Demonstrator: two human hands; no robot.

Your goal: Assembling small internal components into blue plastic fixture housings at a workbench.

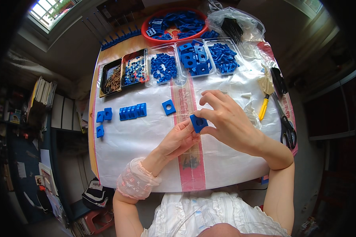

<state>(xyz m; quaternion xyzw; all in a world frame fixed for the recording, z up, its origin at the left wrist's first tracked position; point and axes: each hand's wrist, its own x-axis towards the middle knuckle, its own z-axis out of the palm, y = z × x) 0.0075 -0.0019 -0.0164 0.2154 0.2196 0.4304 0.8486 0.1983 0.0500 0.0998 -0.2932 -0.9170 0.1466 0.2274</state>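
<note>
Over the middle of the table I hold a blue square plastic piece (199, 124) with a round hole in it. My left hand (178, 139) pinches its left side between thumb and fingers. My right hand (230, 123) grips its upper and right edges with index finger and thumb, the other fingers raised. Just beyond lies a similar blue piece (169, 107), flat on the sheet. Farther left is a row of blue pieces (133, 112) standing side by side. Beyond that row, several loose blue pieces (100, 131) lie near the table's left edge.
Along the back stand a tray of screws (104, 90), a tray of small nuts (124, 83) and clear boxes of blue parts (180, 74). A red basin (145, 36) sits behind them. At right lie a yellow-handled tool (264, 108) and black scissors (287, 128).
</note>
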